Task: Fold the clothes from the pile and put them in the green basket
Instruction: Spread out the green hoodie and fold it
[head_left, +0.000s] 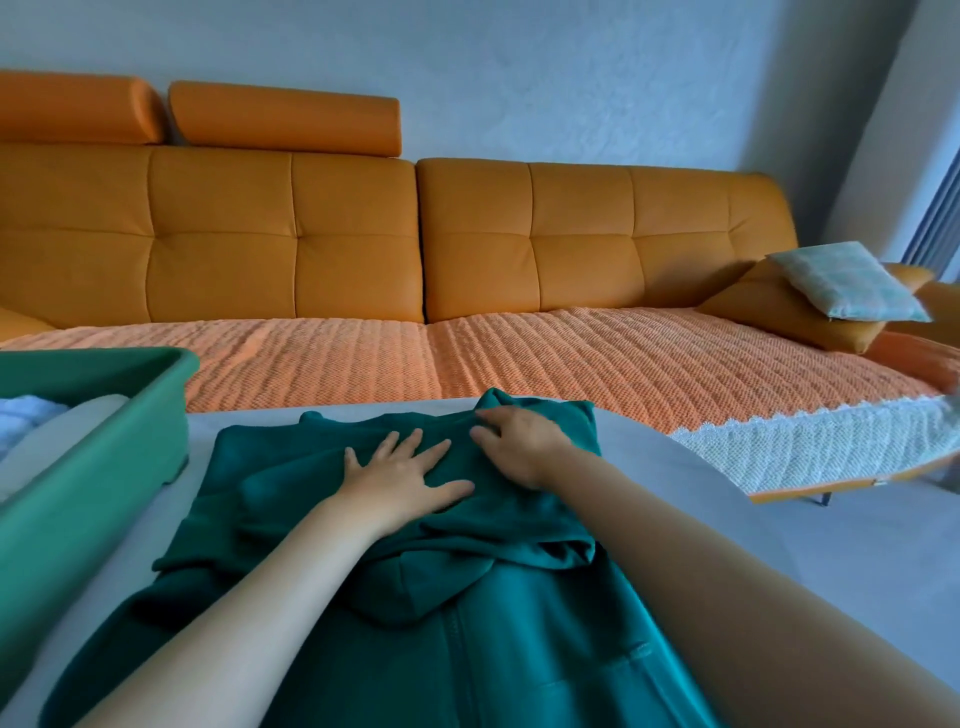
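Teal garment (467, 613) on table, left hand (402, 475) flat, fingers spread, right hand (514, 441) pinching its fabric.

A single head-worn wide-angle camera is looking forward and down, close over the surface (649, 457), facing the orange sofa (467, 244) beyond.

Only the two arms show of the person, reaching in from the bottom edge. Both forearms are bare, with no sleeve or cuff in view on either as far up as the picture goes. The left hand (402, 480) has no ring, watch or band on it, and the wrist behind it is plain too. The right hand (514, 441) is likewise unadorned, nothing worn on fingers or wrist. The nails look short and unpainted, though they are small here
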